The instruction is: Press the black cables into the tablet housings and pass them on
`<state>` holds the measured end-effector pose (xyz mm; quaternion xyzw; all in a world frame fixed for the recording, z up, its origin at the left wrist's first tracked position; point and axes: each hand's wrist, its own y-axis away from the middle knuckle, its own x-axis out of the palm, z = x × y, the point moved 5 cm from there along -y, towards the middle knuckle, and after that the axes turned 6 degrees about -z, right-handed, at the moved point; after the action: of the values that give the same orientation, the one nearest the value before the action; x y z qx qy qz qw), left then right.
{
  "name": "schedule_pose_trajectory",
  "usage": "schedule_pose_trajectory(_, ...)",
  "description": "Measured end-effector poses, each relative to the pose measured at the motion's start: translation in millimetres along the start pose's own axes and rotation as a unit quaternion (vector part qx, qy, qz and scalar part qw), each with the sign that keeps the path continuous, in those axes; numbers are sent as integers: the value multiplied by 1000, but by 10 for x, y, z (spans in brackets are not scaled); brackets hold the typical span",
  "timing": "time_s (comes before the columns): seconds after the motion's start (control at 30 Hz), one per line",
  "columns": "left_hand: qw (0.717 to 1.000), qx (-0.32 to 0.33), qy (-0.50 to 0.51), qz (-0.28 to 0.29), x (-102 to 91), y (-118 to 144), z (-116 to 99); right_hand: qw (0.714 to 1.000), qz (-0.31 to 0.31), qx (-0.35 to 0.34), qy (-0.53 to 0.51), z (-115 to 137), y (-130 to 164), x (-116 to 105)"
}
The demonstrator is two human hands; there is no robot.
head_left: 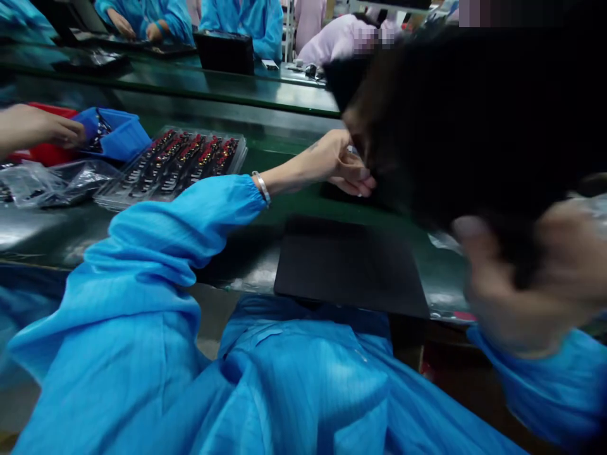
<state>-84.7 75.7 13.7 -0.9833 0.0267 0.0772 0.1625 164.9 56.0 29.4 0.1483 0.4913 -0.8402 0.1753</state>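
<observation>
Head view is being largely blocked at the upper right by a dark blurred mass [474, 120], whose nature cannot be told; the left hand [339, 165] is being pressed against its lower left edge with fingers curled, though what is being gripped is hidden. The right hand [526, 284] is being smeared by blur, its closure impossible to tell, near the workbench's [142, 227] front edge beside a black flat panel [351, 268].

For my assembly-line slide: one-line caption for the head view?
Left hand and blurred right hand grip a large dark object above a black mat.
</observation>
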Motion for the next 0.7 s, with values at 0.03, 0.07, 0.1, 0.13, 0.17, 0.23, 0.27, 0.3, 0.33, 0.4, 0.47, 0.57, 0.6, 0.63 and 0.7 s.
schedule_pose_trajectory(0.03, 1000, 13, -14, 8, -45, -29, 64, 997, 23, -69, 38, 93, 62, 54)
schedule_pose_trajectory(0.07, 999, 10, -29, 13, -104, -34, 148, 985, 52, -147, 74, 179, 150, 123)
schedule_pose_trajectory(0.1, 999, -7, -42, 8, -182, -16, 242, 967, 83, -218, 100, 242, 257, 194)
schedule_pose_trajectory(0.13, 998, -35, -52, -7, -280, 21, 335, 946, 110, -276, 127, 275, 371, 262)
schedule_pose_trajectory(0.17, 996, -64, -60, -33, -392, 73, 413, 929, 129, -314, 150, 282, 477, 316)
schedule_pose_trajectory(0.23, 987, -103, -85, -90, -602, 195, 491, 915, 156, -323, 183, 241, 634, 401)
schedule_pose_trajectory(0.27, 984, -108, -100, -105, -667, 248, 490, 914, 165, -317, 195, 223, 694, 435)
schedule_pose_trajectory(0.3, 981, -107, -121, -104, -688, 290, 474, 913, 171, -308, 207, 213, 742, 466)
schedule_pose_trajectory(0.33, 979, -103, -149, -89, -666, 323, 451, 912, 178, -299, 216, 215, 779, 495)
schedule_pose_trajectory(0.4, 967, -79, -238, -35, -508, 376, 407, 912, 205, -283, 215, 246, 818, 546)
schedule_pose_trajectory(0.47, 937, -38, -346, 35, -249, 438, 397, 917, 235, -265, 181, 294, 790, 557)
schedule_pose_trajectory(0.57, 887, 7, -449, 105, 112, 559, 465, 938, 253, -202, 122, 261, 570, 492)
schedule_pose_trajectory(0.6, 879, 11, -464, 109, 183, 594, 495, 947, 245, -176, 112, 204, 457, 464)
schedule_pose_trajectory(0.63, 874, 13, -474, 107, 227, 624, 522, 954, 232, -153, 107, 124, 333, 443)
schedule_pose_trajectory(0.7, 872, 19, -479, 98, 255, 669, 560, 973, 183, -117, 79, -82, 77, 423)
